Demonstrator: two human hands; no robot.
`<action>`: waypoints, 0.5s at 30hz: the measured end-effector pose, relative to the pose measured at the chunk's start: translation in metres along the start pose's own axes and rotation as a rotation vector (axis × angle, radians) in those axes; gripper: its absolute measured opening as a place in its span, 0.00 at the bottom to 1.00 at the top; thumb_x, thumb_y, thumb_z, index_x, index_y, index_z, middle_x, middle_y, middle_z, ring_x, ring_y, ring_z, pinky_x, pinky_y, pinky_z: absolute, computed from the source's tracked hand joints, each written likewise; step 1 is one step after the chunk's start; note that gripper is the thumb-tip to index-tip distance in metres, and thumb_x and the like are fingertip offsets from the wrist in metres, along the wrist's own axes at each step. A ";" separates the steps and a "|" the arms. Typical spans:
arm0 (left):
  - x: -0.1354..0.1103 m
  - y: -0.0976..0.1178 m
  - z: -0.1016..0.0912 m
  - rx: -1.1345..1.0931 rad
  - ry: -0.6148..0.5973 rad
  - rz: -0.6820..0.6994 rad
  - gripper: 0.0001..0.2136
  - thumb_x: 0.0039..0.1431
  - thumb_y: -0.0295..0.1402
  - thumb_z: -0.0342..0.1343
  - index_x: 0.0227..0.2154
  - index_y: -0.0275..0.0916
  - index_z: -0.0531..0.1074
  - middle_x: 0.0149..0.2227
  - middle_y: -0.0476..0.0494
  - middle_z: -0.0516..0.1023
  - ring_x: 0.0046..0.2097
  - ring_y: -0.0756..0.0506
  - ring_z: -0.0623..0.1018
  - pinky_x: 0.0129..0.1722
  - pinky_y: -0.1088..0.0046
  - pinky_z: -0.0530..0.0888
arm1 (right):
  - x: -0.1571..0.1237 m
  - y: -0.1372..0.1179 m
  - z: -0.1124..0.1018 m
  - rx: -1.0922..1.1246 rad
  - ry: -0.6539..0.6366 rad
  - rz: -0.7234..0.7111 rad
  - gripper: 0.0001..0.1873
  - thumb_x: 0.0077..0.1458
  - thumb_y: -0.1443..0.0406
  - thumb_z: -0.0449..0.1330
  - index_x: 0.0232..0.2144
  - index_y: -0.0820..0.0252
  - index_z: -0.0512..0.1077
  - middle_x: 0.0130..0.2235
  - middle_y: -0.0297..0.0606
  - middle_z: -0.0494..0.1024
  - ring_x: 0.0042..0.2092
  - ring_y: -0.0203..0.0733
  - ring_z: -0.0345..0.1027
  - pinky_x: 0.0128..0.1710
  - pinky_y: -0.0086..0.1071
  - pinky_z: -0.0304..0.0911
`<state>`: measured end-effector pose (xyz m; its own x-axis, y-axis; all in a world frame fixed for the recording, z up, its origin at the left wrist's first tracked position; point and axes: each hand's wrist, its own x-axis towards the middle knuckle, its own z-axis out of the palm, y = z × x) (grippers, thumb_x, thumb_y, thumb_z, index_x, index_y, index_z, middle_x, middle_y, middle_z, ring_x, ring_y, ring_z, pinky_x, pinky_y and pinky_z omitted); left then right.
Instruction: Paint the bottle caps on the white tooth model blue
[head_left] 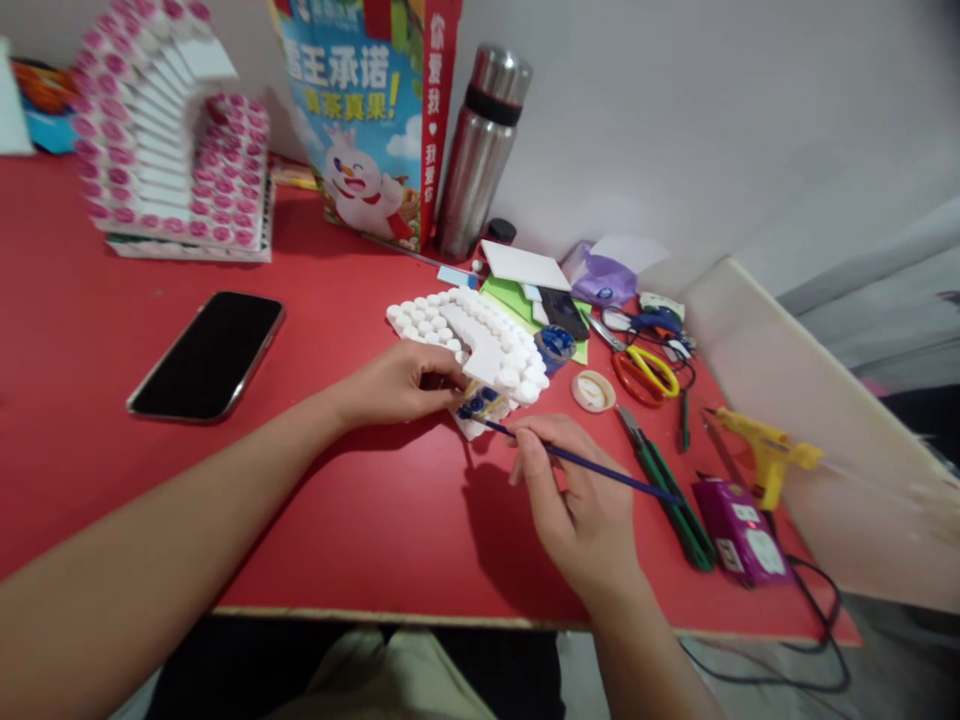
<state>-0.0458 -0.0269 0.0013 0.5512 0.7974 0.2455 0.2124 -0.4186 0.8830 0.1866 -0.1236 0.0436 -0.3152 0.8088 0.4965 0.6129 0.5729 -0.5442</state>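
Observation:
A white foam model [487, 350] studded with round white pieces lies on the red table, its near end partly painted dark blue. My left hand [405, 385] grips the model's near left edge between thumb and fingers. In my right hand [574, 490] a thin blue paintbrush [585, 462] is pinched, its tip touching the blue-painted patch [478, 402]. Just beyond the model stands an open jar of blue paint [556, 345], with its pale lid [593, 391] beside it. The underside of the model is hidden.
Left is a phone [210, 355]; behind it stands a pink-and-white model [172, 140]. At the back are a printed bag [367, 120] and steel flask [484, 150]. Scissors [637, 370], a green cutter knife [671, 500], a yellow glue gun [769, 455] and a purple box [741, 530] lie right.

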 end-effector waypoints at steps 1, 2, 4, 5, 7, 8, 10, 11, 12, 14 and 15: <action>0.000 0.000 0.000 -0.001 0.001 0.006 0.06 0.61 0.28 0.60 0.32 0.35 0.81 0.30 0.45 0.82 0.35 0.48 0.79 0.37 0.75 0.72 | 0.000 0.000 0.000 -0.004 0.004 0.005 0.07 0.72 0.70 0.56 0.43 0.59 0.75 0.42 0.43 0.85 0.44 0.41 0.81 0.44 0.33 0.74; 0.000 -0.001 0.000 -0.005 0.001 0.015 0.06 0.62 0.28 0.60 0.32 0.34 0.81 0.31 0.45 0.82 0.35 0.48 0.79 0.37 0.75 0.72 | 0.000 -0.001 -0.001 -0.006 0.004 0.009 0.07 0.72 0.70 0.56 0.44 0.59 0.74 0.42 0.44 0.84 0.45 0.41 0.81 0.44 0.34 0.74; 0.001 -0.002 0.000 -0.011 0.000 0.030 0.06 0.62 0.28 0.59 0.32 0.34 0.81 0.31 0.45 0.82 0.35 0.48 0.79 0.37 0.75 0.72 | -0.001 -0.002 -0.002 0.001 -0.007 0.014 0.06 0.72 0.70 0.56 0.45 0.59 0.74 0.43 0.44 0.84 0.46 0.42 0.81 0.43 0.34 0.74; 0.001 -0.002 0.000 -0.011 0.000 0.037 0.06 0.62 0.28 0.59 0.32 0.34 0.81 0.31 0.45 0.82 0.35 0.48 0.79 0.37 0.75 0.72 | -0.001 -0.002 -0.003 0.008 -0.013 0.016 0.06 0.72 0.70 0.56 0.45 0.59 0.73 0.43 0.44 0.84 0.46 0.42 0.81 0.42 0.34 0.74; 0.001 -0.003 0.000 -0.010 0.000 0.050 0.06 0.62 0.28 0.59 0.32 0.34 0.81 0.31 0.45 0.82 0.35 0.48 0.79 0.37 0.75 0.72 | -0.001 -0.003 -0.005 0.014 -0.018 0.016 0.05 0.72 0.70 0.56 0.45 0.59 0.72 0.43 0.44 0.83 0.46 0.42 0.80 0.43 0.33 0.73; 0.001 -0.003 0.001 -0.009 0.002 0.057 0.06 0.62 0.28 0.59 0.32 0.34 0.81 0.31 0.45 0.82 0.35 0.48 0.79 0.36 0.75 0.72 | -0.002 -0.004 -0.006 0.014 -0.017 0.015 0.05 0.72 0.70 0.56 0.45 0.59 0.72 0.43 0.44 0.83 0.46 0.41 0.80 0.44 0.33 0.73; 0.001 -0.003 0.001 -0.011 0.011 0.066 0.06 0.62 0.28 0.59 0.32 0.34 0.81 0.30 0.46 0.82 0.34 0.49 0.79 0.36 0.76 0.72 | -0.002 -0.004 -0.006 0.012 -0.019 0.011 0.05 0.71 0.71 0.57 0.45 0.59 0.72 0.43 0.44 0.82 0.47 0.41 0.80 0.45 0.32 0.72; 0.001 -0.003 0.001 -0.014 0.013 0.064 0.06 0.62 0.28 0.59 0.32 0.34 0.81 0.30 0.45 0.82 0.34 0.48 0.79 0.36 0.75 0.72 | -0.002 -0.004 -0.006 0.013 -0.026 0.004 0.05 0.71 0.71 0.57 0.45 0.59 0.72 0.43 0.44 0.82 0.47 0.40 0.79 0.46 0.32 0.72; 0.000 -0.003 0.001 -0.014 0.013 0.059 0.06 0.62 0.28 0.59 0.32 0.34 0.81 0.31 0.45 0.82 0.35 0.48 0.79 0.36 0.75 0.72 | -0.002 -0.004 -0.006 0.013 -0.035 -0.004 0.05 0.71 0.71 0.56 0.45 0.59 0.72 0.44 0.44 0.82 0.47 0.40 0.79 0.46 0.32 0.72; 0.000 -0.004 0.001 -0.012 0.011 0.047 0.06 0.62 0.27 0.60 0.33 0.34 0.81 0.31 0.45 0.82 0.35 0.48 0.80 0.36 0.75 0.72 | -0.001 -0.004 -0.004 0.008 -0.052 -0.025 0.06 0.71 0.72 0.56 0.46 0.60 0.72 0.44 0.45 0.82 0.48 0.41 0.79 0.46 0.32 0.72; 0.000 -0.004 0.001 -0.011 0.009 0.044 0.06 0.62 0.27 0.60 0.33 0.34 0.81 0.31 0.44 0.82 0.35 0.47 0.80 0.36 0.74 0.72 | -0.001 -0.004 -0.003 0.006 -0.054 -0.029 0.07 0.71 0.72 0.56 0.47 0.61 0.72 0.44 0.46 0.82 0.48 0.41 0.79 0.46 0.32 0.72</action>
<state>-0.0458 -0.0256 -0.0025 0.5523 0.7825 0.2875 0.1792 -0.4483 0.8757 0.1868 -0.1268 0.0470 -0.3716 0.7975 0.4753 0.5987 0.5971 -0.5338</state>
